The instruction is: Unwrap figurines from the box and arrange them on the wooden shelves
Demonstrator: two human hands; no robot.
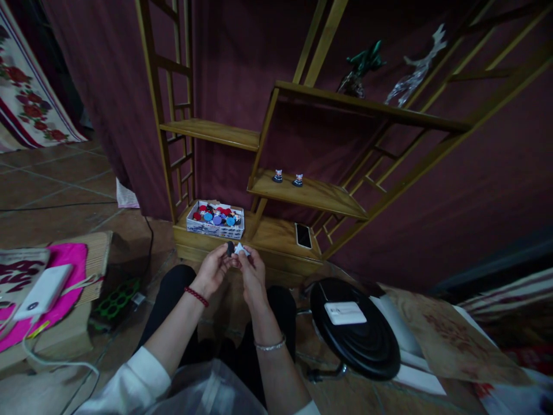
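Observation:
My left hand (212, 270) and my right hand (254, 275) meet in front of the low shelf. Between their closed fingers is a small figurine (240, 248), white on one part, with a round dark base on the left-hand side; the fingers cover much of it. Two small figurines, one on the left (278, 176) and one on the right (298, 180), stand upright on dark bases on the middle shelf (319, 195). Just beyond my hands, an open patterned box (216, 229) on the bottom board holds several figurines with red, blue and purple parts.
A phone (303, 236) lies on the bottom board. Higher up stand a green ornament (365, 60) and a clear one (415, 75). To the right is a black stool (380, 351) bearing a white object (344, 313). A white power bank (43, 292) rests on pink cloth at left.

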